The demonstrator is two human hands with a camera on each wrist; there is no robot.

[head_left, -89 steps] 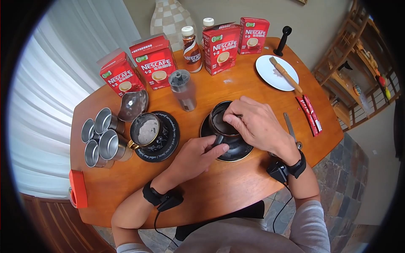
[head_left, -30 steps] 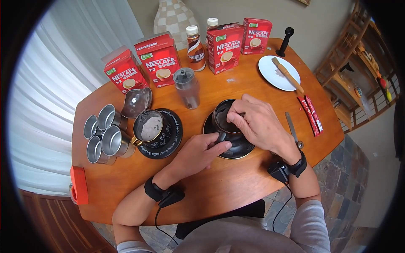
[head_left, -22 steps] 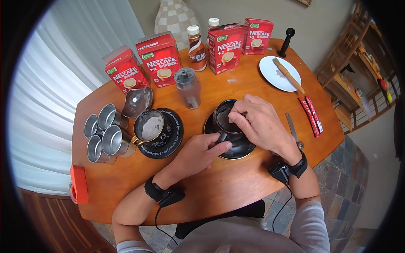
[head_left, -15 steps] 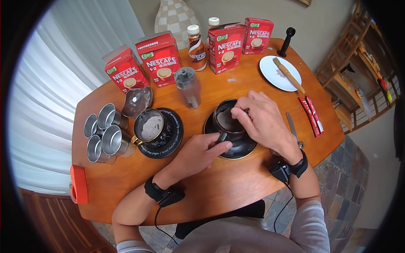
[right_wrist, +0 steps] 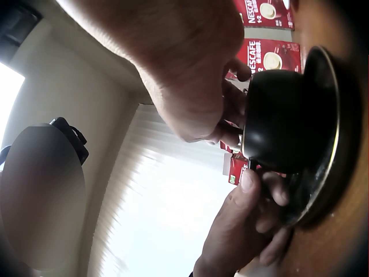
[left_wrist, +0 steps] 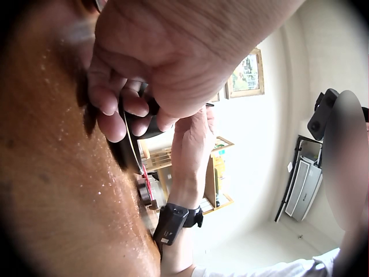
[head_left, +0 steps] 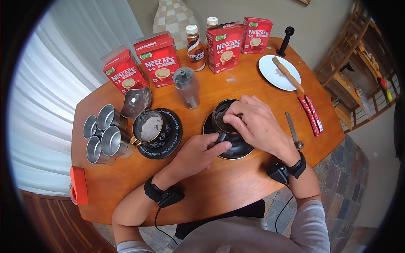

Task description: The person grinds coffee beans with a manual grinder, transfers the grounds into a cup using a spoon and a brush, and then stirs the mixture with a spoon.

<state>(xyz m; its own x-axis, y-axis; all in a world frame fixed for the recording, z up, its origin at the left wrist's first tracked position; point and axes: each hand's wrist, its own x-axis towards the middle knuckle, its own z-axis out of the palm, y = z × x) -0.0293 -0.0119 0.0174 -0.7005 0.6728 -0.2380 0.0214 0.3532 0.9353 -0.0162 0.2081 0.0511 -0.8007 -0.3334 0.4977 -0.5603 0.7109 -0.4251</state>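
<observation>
Right hand (head_left: 259, 126) shifted leftward over cup (head_left: 220, 114), left hand (head_left: 198, 154) pinching handle (head_left: 221, 137)

Beneath the right hand (head_left: 259, 126), the table (head_left: 228, 189) bears a saucer (head_left: 236, 149); left of the left hand (head_left: 196, 154), a coaster (head_left: 172, 133), cups (head_left: 114, 141) and bowl (head_left: 136, 103); beyond both, a grinder (head_left: 187, 89), bottles (head_left: 195, 51) and boxes (head_left: 159, 63); to the right, sachets (head_left: 311, 116), a utensil (head_left: 292, 130), plate (head_left: 269, 76) and tamper (head_left: 285, 42).

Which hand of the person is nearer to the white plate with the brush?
Right. The right hand is over the black cup, on the person's side of the white plate; the left hand holds the cup's handle, farther away.
</observation>
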